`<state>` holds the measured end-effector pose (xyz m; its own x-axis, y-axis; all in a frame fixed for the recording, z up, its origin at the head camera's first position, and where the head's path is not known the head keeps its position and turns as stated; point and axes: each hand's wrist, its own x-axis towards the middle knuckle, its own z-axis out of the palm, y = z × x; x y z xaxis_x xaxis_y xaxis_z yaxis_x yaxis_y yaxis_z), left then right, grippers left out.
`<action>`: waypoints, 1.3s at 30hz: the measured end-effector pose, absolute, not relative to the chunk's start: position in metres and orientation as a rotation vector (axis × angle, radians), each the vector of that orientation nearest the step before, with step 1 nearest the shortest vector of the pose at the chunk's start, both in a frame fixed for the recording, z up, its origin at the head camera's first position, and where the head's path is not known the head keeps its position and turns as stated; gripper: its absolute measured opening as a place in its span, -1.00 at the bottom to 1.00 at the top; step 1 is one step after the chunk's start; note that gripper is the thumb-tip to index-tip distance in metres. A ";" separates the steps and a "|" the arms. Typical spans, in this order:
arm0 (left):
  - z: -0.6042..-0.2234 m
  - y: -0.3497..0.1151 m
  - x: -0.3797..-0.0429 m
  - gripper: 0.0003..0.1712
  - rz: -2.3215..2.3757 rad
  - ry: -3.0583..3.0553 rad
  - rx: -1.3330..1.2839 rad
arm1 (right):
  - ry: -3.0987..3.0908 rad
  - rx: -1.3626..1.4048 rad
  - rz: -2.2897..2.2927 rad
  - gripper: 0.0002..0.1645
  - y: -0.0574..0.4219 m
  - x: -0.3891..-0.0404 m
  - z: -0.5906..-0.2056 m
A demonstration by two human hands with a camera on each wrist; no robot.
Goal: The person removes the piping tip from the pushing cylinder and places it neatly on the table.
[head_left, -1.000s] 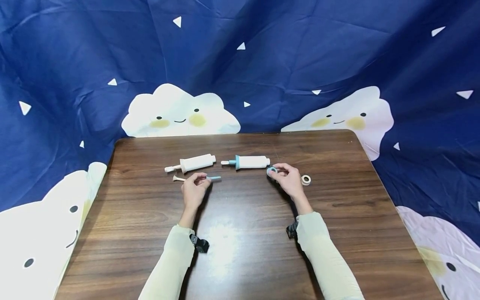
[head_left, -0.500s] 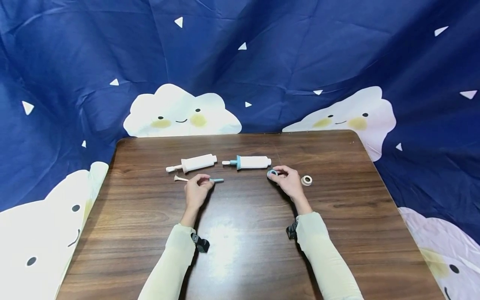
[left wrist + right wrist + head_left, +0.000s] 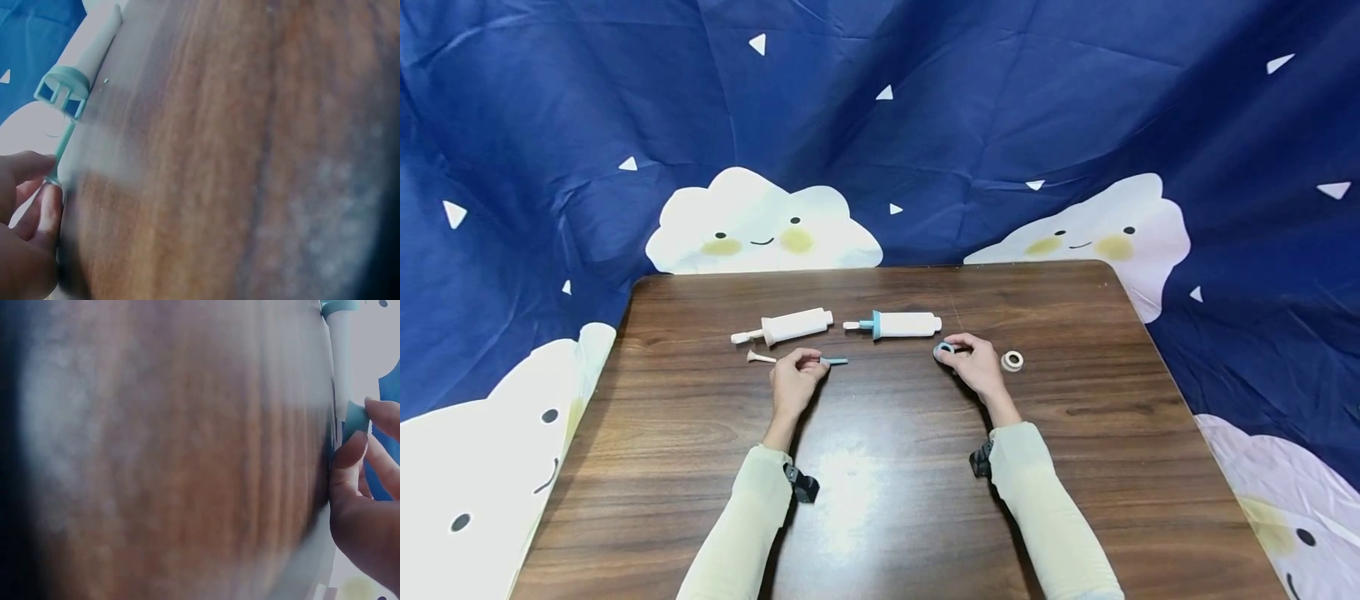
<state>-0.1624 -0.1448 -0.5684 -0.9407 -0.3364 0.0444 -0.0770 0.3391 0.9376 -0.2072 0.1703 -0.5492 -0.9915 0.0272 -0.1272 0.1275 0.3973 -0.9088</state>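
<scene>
My left hand pinches a thin blue rod between thumb and fingers, low over the table. In the left wrist view the rod points up toward a blue pronged collar. A beige rod with a flared end lies just left of this hand. My right hand holds a blue ring by its edge; in the right wrist view the ring sits between thumb and forefinger. A beige ring lies right of that hand. Behind lies a white tube with a blue collar.
A second white tube, with a beige collar, lies behind my left hand. Both tubes have a narrow white-tipped piece at the left. The brown wooden table ends at a dark blue curtain printed with clouds.
Both hands have shifted very slightly toward me, still holding the blue rod and the blue ring. The tubes, beige rod and beige ring lie as before.
</scene>
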 end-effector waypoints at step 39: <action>-0.555 -0.150 -0.163 -0.74 -1.529 -2.459 0.193 | 2.744 0.039 -1.548 -0.57 0.173 -0.214 -0.522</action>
<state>-0.1634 -0.1502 -0.5550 -0.9627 -0.2361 0.1324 0.0144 0.4439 0.8960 -0.2136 0.1726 -0.5223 -0.9997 0.0260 -0.0040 0.0168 0.5168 -0.8559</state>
